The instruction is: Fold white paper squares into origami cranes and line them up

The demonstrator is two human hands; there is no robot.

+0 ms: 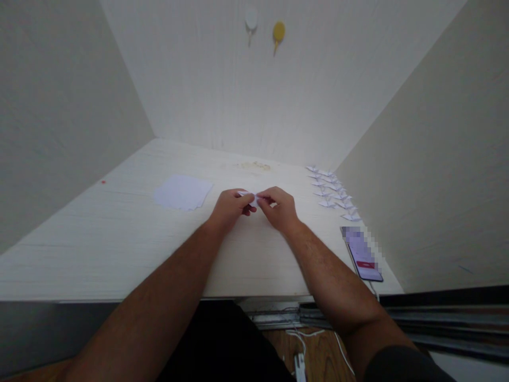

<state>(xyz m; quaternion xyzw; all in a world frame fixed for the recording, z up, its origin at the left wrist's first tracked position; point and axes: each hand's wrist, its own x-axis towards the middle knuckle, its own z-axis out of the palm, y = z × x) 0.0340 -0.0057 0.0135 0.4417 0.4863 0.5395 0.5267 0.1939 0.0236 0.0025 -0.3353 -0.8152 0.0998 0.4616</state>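
Observation:
Between my two hands, just above the middle of the table, is a small piece of folded white paper (247,195). My left hand (234,206) pinches its left part, thumb on top and fingers curled beneath. With thumb and forefinger, my right hand (279,206) grips the paper's right end. The fingers cover much of the paper, so its full shape is hidden. To the left lies a loose stack of white paper sheets (183,192). Rows of several small folded paper cranes (326,203) stand at the right, along the wall.
A phone (362,254) with a cable lies near the table's (254,254) right front corner. Walls enclose the left, back and right. Two round hooks, white (251,18) and yellow (279,32), are on the back wall. Below the front edge, white cables and a power strip (300,367) lie on the floor.

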